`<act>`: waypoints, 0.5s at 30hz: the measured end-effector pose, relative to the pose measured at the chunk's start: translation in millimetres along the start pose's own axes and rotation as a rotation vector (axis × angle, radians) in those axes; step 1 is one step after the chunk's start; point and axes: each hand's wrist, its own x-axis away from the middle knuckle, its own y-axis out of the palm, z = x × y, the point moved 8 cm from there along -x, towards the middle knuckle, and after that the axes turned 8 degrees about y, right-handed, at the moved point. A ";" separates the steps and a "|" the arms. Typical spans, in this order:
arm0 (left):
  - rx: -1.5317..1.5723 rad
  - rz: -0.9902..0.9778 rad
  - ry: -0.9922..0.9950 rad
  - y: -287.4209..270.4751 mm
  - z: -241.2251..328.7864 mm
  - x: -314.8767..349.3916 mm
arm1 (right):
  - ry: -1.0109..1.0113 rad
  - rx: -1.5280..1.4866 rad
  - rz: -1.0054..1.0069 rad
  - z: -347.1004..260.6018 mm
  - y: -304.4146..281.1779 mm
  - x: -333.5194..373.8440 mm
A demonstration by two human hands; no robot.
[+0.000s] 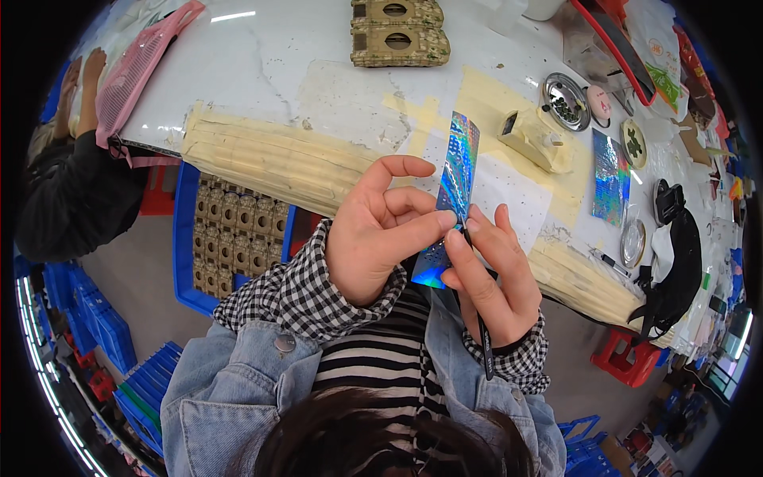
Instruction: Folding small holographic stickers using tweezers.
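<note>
Pinched between the thumb and fingers of my left hand is a narrow shiny holographic sticker sheet, held upright over the table's near edge. Its lower part bends down behind my fingers. My right hand is closed on slim black tweezers, whose back end points down toward my sleeve. The tips meet the sheet beside my left thumb; whether they hold a piece of it is too small to tell. A second holographic sheet lies on the table to the right.
Yellow tape covers the table edge. Camouflage model tank hulls sit at the far side, and a blue crate below holds several more. Right of me are a taped block, a round metal dish and a black bag. Another person's arm rests at left.
</note>
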 end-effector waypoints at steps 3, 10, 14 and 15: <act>0.003 -0.001 -0.002 0.6 0.2 0.1 | 0.002 -0.013 -0.004 0.2 -0.1 0.7; -0.043 0.006 -0.013 0.6 -0.1 1.3 | 0.002 -0.052 0.014 1.6 -0.6 2.6; -0.059 0.003 -0.018 0.8 0.8 1.8 | 0.010 -0.066 0.008 1.6 -0.9 2.7; -0.061 0.000 -0.015 0.8 0.9 1.6 | 0.010 -0.066 0.009 1.7 -0.8 2.7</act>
